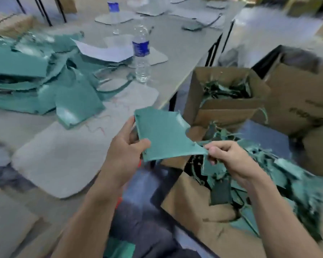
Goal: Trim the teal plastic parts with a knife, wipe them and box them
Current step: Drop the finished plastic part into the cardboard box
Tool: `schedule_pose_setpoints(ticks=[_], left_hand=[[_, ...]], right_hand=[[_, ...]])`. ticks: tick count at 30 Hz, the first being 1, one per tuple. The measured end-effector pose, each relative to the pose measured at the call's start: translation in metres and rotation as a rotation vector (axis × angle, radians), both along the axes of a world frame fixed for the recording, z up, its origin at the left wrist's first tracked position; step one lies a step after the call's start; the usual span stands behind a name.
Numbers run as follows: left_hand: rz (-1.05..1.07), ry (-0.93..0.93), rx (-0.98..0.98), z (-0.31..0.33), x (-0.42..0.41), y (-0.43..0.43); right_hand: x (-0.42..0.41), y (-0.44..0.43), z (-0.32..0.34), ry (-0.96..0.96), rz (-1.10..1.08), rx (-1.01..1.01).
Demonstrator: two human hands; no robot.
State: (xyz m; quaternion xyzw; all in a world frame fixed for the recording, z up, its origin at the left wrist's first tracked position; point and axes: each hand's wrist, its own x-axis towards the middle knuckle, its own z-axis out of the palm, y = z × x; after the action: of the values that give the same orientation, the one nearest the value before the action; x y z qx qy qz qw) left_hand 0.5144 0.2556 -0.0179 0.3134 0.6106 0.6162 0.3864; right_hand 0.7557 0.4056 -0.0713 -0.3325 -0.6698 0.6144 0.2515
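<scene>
head view, the only one: teal part (164, 135) is held in the air between both hands, past the near right edge of the table (175, 43) and above the gap between the table and the scrap box (185, 202). left hand (125, 148) grips the part's left edge, thumb curled over the top face, the other fingers behind it and mostly hidden. right hand (229, 159) pinches the ragged near right corner between thumb and forefinger, other fingers curled under. no knife in sight in either hand or on the table; right side of the frame is blurred, so a small blade could be missed. the part's right edge looks torn and uneven, so trimming seems unfinished. pile of teal parts (35, 81) sits far left on the table, near a grey mat (60, 161); a water bottle (141, 54) stands upright just right of the pile. the scrap box, directly under the right hand, is full of teal offcuts, and a second box (199, 94) farther off holds darker strips. risks as i judge them: pulling the corner by hand could tear into the good face rather than along the edge; a slip of the thin pinch would drop the part among the offcuts, where it would be hard to tell from waste; a swing left could knock the bottle over.
</scene>
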Motion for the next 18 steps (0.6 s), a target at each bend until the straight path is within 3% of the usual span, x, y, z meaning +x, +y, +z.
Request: schedule_pose_setpoints(ticks=[3,8,14,18], left_hand=[[-0.201,-0.060,-0.081,-0.023,0.047,0.028],[-0.359,-0.124,-0.202,-0.062,0.101,0.054],[-0.512,-0.222,-0.322,-0.092,0.136,0.068],[-0.580,-0.218,-0.355,-0.093,0.151,0.080]], right_hand=[[0.053,-0.002,-0.025,-0.080,-0.039,-0.065],[0.116,-0.009,-0.062,-0.266,-0.141,-0.192],[0.158,-0.014,-0.103,-0.299,-0.515,-0.323],[0.192,0.013,-0.108,-0.275,-0.810,-0.301]])
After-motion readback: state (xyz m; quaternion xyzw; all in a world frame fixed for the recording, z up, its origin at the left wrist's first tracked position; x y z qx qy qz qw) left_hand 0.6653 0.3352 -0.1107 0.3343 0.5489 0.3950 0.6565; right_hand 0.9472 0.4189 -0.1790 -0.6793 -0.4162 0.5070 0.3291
